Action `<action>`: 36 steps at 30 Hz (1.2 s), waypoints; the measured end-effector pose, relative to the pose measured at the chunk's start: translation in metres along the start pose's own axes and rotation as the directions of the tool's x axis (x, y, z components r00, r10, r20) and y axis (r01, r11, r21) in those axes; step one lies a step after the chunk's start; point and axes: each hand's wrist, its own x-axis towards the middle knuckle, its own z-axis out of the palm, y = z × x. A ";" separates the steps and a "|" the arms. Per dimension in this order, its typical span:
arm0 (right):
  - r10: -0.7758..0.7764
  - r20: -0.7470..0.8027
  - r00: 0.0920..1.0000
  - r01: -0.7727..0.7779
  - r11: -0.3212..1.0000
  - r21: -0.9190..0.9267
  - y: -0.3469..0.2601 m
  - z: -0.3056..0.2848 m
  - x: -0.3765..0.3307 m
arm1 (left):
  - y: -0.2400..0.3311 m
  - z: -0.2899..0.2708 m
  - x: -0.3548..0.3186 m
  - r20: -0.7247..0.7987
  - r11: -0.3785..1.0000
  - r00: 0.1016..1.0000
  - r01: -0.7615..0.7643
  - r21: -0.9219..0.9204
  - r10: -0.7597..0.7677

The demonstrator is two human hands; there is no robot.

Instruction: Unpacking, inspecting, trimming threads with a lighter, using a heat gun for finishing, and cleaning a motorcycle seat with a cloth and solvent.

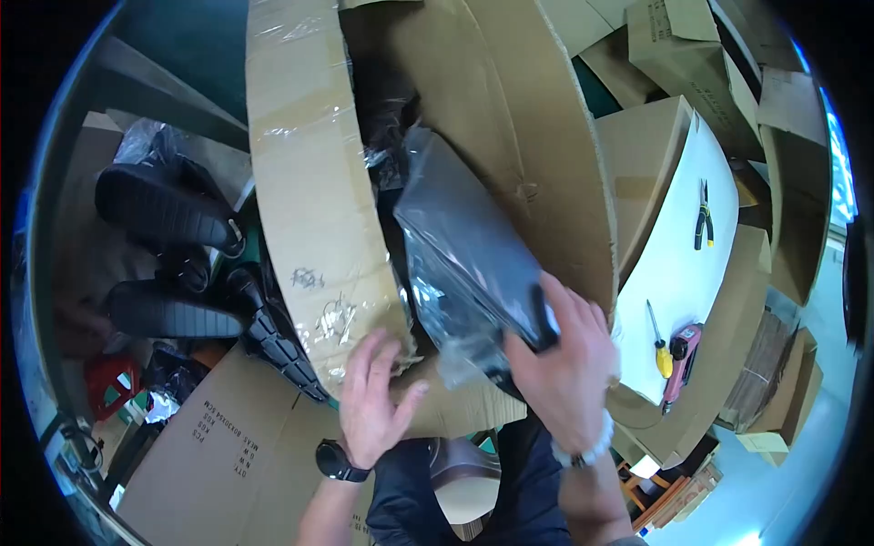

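A tall cardboard box (300,173) stands upright in front of me with its top open. A long dark, flat-sided object in a clear plastic bag (464,227) leans out of it, its kind hidden by the wrapping. At its near end my right hand (564,359) grips it, thumb on one side and fingers on the other. My left hand (375,400) lies by the box's near left corner with fingers apart, holding nothing; whether the fingertips touch the taped cardboard I cannot tell. More dark plastic-wrapped material (387,118) shows deeper in the box.
On the right, a white sheet (678,264) on cardboard bears pliers (704,218), a screwdriver (659,341) and a pink-and-black power tool (683,359). Black padded parts (173,214) are piled at left. A cardboard carton (209,464) lies lower left; several boxes (692,73) crowd the upper right.
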 end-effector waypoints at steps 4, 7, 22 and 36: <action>0.091 -0.089 0.992 -0.084 0.993 0.081 0.014 -0.064 -0.075 | 0.038 0.026 -0.027 -0.018 0.922 0.998 0.042 -0.384 -0.053; 0.081 -0.096 0.992 -0.069 0.990 0.120 0.037 -0.089 -0.132 | 0.054 0.047 -0.035 -0.068 0.862 0.996 0.022 -0.507 -0.065; 0.269 -0.275 0.923 0.123 0.472 0.873 0.206 -0.008 -0.332 | 0.114 0.040 -0.109 -0.297 0.923 0.878 -0.321 0.214 0.375; 0.065 0.081 0.995 -0.077 -0.066 0.995 0.198 -0.015 -0.446 | 0.068 0.020 -0.260 -0.150 -0.054 0.980 -0.159 -0.986 -0.134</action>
